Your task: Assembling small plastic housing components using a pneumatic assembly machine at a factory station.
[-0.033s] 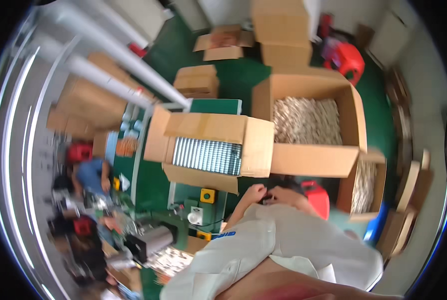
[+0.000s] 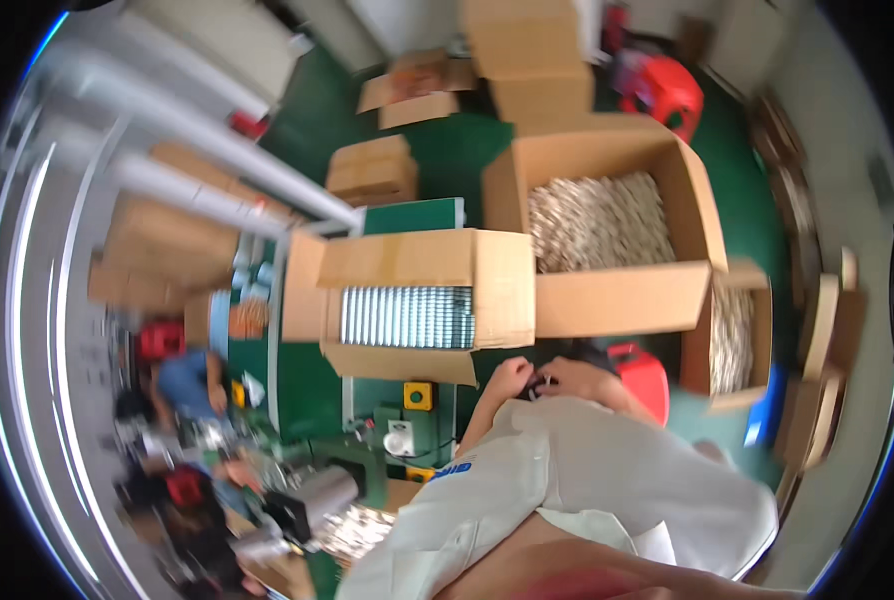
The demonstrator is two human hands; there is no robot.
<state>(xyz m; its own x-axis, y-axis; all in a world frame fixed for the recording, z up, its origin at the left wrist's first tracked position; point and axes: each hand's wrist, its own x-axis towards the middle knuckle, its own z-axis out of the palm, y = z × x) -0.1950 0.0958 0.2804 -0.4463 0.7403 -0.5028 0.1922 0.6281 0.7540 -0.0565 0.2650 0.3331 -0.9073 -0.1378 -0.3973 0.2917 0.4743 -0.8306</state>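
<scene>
Close in front of my body, both hands are near each other, just beyond the hem of my light shirt. My left hand is closed, its fingers bent in. My right hand is curled beside it, with fingers also bent. A small dark thing shows between them, too small and blurred to name. Just beyond my hands lies the near flap of an open cardboard box, packed with rows of shiny, silvery, slat-like pieces.
A larger open carton full of small pale pieces stands right of it, with a smaller filled carton beyond. A red stool is at my right. Left are a green machine, a yellow button box and a co-worker's blue sleeve.
The whole view has shifted and turned slightly, so the far boxes and stool sit a little further left and higher. My hands stay together in front of me.
</scene>
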